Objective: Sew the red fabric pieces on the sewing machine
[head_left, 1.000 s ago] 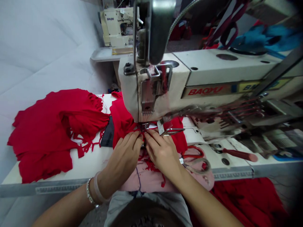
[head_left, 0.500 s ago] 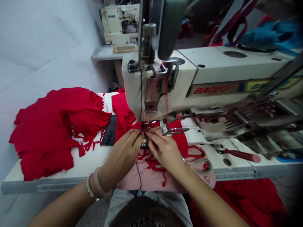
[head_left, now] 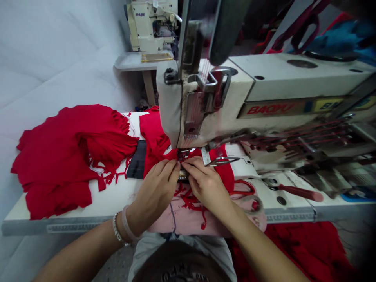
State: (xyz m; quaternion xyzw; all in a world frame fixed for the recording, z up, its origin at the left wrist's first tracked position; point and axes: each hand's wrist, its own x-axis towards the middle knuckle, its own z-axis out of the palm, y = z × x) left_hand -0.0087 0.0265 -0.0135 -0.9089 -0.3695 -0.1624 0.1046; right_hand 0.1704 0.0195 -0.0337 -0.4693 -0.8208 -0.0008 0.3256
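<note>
Red fabric point(head_left: 154, 150) lies under the head of a white sewing machine point(head_left: 202, 102), spreading to both sides of the presser foot point(head_left: 183, 153). My left hand point(head_left: 160, 182) grips the fabric's near edge just left of the foot, fingers pressed together. On the other side my right hand point(head_left: 208, 184) pinches the same edge, its fingertips close to the left ones. Both hands partly hide the cloth at the stitching spot. Narrow red scraps point(head_left: 192, 201) hang below the hands over a pink cloth point(head_left: 160, 219) at the table's front.
A heap of red fabric pieces point(head_left: 64, 156) covers the table's left side. Red-handled scissors point(head_left: 245, 188) and a red-handled screwdriver-like tool point(head_left: 301, 192) lie at right. Behind stands another sewing machine point(head_left: 152, 25). More red cloth point(head_left: 308, 246) hangs below the table edge.
The camera view has shifted slightly, so the machine head appears further right. Both hands stay at the presser foot, holding the red fabric.
</note>
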